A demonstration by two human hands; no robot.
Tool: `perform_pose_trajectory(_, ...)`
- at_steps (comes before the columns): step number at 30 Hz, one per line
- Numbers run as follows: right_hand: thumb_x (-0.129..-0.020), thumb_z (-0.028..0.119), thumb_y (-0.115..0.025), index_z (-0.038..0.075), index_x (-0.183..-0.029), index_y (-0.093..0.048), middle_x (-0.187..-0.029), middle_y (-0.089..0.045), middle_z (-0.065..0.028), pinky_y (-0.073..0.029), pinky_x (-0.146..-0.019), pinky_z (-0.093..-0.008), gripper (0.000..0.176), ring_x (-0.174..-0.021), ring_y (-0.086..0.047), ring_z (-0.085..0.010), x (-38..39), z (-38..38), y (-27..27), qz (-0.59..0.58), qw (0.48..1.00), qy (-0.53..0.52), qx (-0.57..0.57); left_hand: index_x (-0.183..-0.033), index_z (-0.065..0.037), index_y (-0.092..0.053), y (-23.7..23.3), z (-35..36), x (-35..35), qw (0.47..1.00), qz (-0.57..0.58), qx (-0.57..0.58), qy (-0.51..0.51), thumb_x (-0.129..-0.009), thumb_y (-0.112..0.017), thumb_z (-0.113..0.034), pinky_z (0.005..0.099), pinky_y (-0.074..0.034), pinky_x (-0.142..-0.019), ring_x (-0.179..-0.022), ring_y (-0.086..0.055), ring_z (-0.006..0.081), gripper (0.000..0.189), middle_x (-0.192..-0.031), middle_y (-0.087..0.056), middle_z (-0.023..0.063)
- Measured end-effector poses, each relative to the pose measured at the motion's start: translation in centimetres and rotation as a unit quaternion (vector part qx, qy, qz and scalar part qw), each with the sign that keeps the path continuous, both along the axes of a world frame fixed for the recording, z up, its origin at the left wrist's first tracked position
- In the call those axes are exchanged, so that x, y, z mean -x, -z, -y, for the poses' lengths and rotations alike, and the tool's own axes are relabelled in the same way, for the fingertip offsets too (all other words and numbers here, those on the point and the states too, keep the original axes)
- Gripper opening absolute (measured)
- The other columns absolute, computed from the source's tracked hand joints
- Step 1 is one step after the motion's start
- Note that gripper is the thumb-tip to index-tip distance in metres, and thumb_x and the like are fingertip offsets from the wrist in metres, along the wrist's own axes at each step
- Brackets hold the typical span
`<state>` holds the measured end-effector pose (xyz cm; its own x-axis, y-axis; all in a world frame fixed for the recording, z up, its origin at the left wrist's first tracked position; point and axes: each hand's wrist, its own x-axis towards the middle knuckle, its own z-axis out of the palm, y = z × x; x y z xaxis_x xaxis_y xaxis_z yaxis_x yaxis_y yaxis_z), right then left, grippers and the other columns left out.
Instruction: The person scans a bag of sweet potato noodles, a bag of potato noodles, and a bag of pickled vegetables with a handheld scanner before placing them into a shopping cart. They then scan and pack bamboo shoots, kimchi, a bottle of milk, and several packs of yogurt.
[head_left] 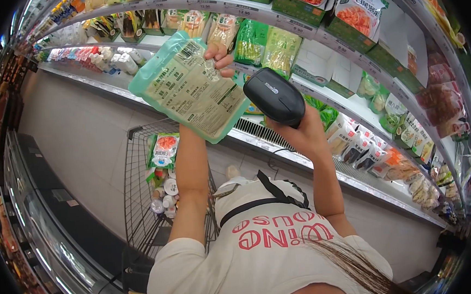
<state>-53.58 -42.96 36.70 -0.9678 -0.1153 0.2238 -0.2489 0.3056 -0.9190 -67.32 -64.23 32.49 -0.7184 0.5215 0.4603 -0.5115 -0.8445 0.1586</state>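
Note:
My left hand (219, 55) holds up a flat teal food packet (190, 87) by its top edge, its printed label side turned toward me. Only the fingertips show over the packet's rim. My right hand (301, 134) grips a black handheld barcode scanner (274, 96), whose head sits just right of the packet's lower corner and points toward it. Both arms are raised in front of a chilled shelf.
A wire shopping cart (136, 170) with several packets and cups inside stands ahead on the left. Curved refrigerated shelves (319, 89) full of bagged vegetables and packaged foods run across the top and right. A glass-topped freezer case (39, 226) lines the left side.

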Motion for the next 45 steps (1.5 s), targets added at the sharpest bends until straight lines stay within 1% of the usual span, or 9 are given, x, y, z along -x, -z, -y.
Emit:
perform_pose_trajectory(18,-0.081,0.004,-0.074,-0.001,-0.115,-0.062,-0.102,-0.068,-0.0042,-0.047,-0.082,-0.0253,0.036,-0.089,-0.059,-0.0094,1.1,3.1,-0.4,0.099,0.989,-0.065,0.087,-0.09,-0.003,-0.054,3.9,3.7,-2.9,0.946,-0.11,0.236,-0.192,-0.096,-0.054,-0.023,0.0247,-0.043,-0.069,-0.074,-0.049,0.013,0.021,-0.083,-0.052,0.0049)
perform_pose_trajectory(22,-0.081,0.008,-0.072,-0.001,-0.107,-0.065,-0.088,-0.066,-0.0027,-0.046,-0.071,-0.0253,0.029,-0.077,-0.058,-0.0093,0.9,0.1,3.7,0.166,0.983,-0.053,0.05,-0.093,0.002,-0.06,10.9,11.0,-4.0,0.605,0.141,0.539,-0.57,-0.1,-0.048,-0.015,0.0268,-0.043,-0.061,-0.07,-0.052,0.0092,0.022,-0.077,-0.058,0.0028)
perform_pose_trajectory(26,-0.08,0.017,-0.072,-0.002,-0.105,-0.064,-0.084,-0.065,-0.0045,-0.047,-0.067,-0.0285,0.032,-0.071,-0.059,-0.0118,-0.3,-1.9,8.4,0.222,0.971,-0.049,-0.067,-0.095,0.008,-0.06,20.9,19.6,-8.8,0.422,0.422,0.455,-0.661,-0.099,-0.047,-0.015,0.0322,-0.048,-0.068,-0.077,-0.057,0.0167,0.026,-0.09,-0.064,0.0106)
perform_pose_trajectory(29,-0.078,0.02,-0.073,-0.001,-0.102,-0.065,-0.08,-0.065,-0.0049,-0.046,-0.066,-0.0273,0.033,-0.071,-0.059,-0.0114,-1.2,-0.9,10.7,0.288,0.952,-0.059,-0.09,-0.103,0.008,-0.06,31.0,24.8,-13.5,0.322,0.524,0.595,-0.517,-0.096,-0.053,-0.019,0.0337,-0.05,-0.073,-0.088,-0.061,0.0197,0.029,-0.103,-0.064,0.0156)
perform_pose_trajectory(31,-0.076,0.021,-0.075,0.001,-0.101,-0.065,-0.084,-0.067,-0.0077,-0.047,-0.071,-0.0283,0.034,-0.077,-0.06,-0.0127,-1.3,-0.7,13.4,0.336,0.935,-0.071,-0.091,-0.109,0.008,-0.06,35.7,26.1,-16.0,0.182,0.381,0.879,-0.222,-0.094,-0.057,-0.022,0.0347,-0.052,-0.076,-0.095,-0.063,0.0216,0.034,-0.111,-0.064,0.0189)
perform_pose_trajectory(33,-0.076,0.021,-0.075,0.001,-0.102,-0.065,-0.086,-0.068,-0.0089,-0.047,-0.074,-0.0299,0.034,-0.079,-0.061,-0.0149,-1.0,-0.4,15.2,0.295,0.943,-0.093,-0.124,-0.114,0.008,-0.058,39.2,24.9,-17.1,0.139,0.29,0.943,-0.084,-0.093,-0.057,-0.026,0.0363,-0.051,-0.081,-0.102,-0.063,0.024,0.04,-0.117,-0.063,0.0209)
perform_pose_trajectory(39,-0.077,0.015,-0.072,0.0,-0.11,-0.06,-0.094,-0.068,-0.0214,-0.049,-0.082,-0.0373,0.038,-0.089,-0.066,-0.0335,-0.1,1.3,14.3,0.201,0.949,-0.128,-0.205,-0.129,0.006,-0.048,49.0,22.9,-14.6,0.285,0.528,0.763,-0.239,-0.094,-0.048,-0.041,0.0426,-0.044,-0.096,-0.118,-0.055,0.032,0.058,-0.124,-0.057,0.0229)
perform_pose_trajectory(43,-0.076,0.017,-0.073,0.001,-0.111,-0.059,-0.094,-0.069,-0.0213,-0.049,-0.082,-0.0371,0.04,-0.09,-0.067,-0.0332,-0.4,1.0,13.3,0.217,0.947,-0.107,-0.21,-0.136,0.008,-0.036,44.9,19.4,-13.4,0.519,0.75,0.18,-0.369,-0.098,-0.043,-0.033,0.0449,-0.038,-0.105,-0.131,-0.043,0.0331,0.056,-0.141,-0.042,0.0241)
perform_pose_trajectory(45,-0.075,0.018,-0.074,0.001,-0.111,-0.059,-0.093,-0.069,-0.0213,-0.049,-0.081,-0.0375,0.042,-0.089,-0.068,-0.0335,-0.6,0.2,14.1,0.218,0.949,-0.092,-0.207,-0.126,0.006,-0.042,44.1,17.9,-14.8,0.494,0.595,0.507,-0.382,-0.096,-0.049,-0.041,0.0437,-0.042,-0.097,-0.124,-0.048,0.0354,0.056,-0.131,-0.049,0.0256)
